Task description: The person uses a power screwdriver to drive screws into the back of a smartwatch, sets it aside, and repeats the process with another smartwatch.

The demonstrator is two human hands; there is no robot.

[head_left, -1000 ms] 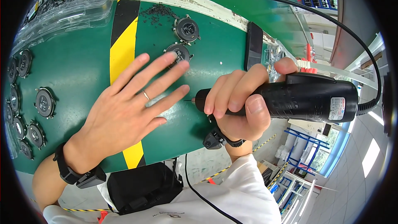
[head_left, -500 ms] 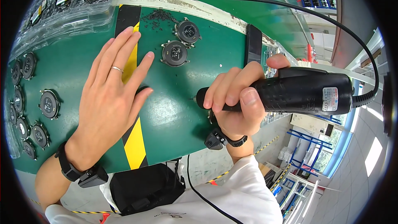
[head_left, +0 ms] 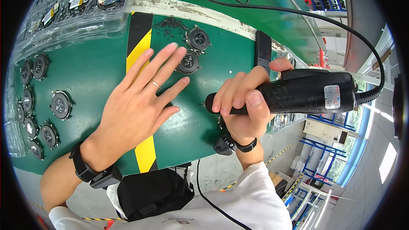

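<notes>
My left hand (head_left: 132, 106) is open, palm down, with fingers apart over the green bench. Its fingertips reach close to two round dark watch cases: the nearer one (head_left: 188, 62) is partly covered by the fingers, and the farther one (head_left: 198, 38) lies just behind it. A heap of tiny black screws (head_left: 170, 26) is spread beside them. In my right hand (head_left: 243, 102) is a black corded electric screwdriver (head_left: 304, 92), held level with its bit pointing left. Another watch case shows only in part beneath my right hand.
Several watch cases (head_left: 61, 105) lie at the left. Clear plastic trays (head_left: 81, 30) with battery assemblies stand at the back left. A black flat block (head_left: 263, 46) lies near the back edge. The screwdriver's cable (head_left: 298, 8) arcs across the back right. Yellow-black tape (head_left: 145, 157) crosses the bench.
My left hand has moved right, toward the two watch cases, and now partly covers the nearer one. My right hand still holds the screwdriver in nearly the same place. The view has shifted slightly.
</notes>
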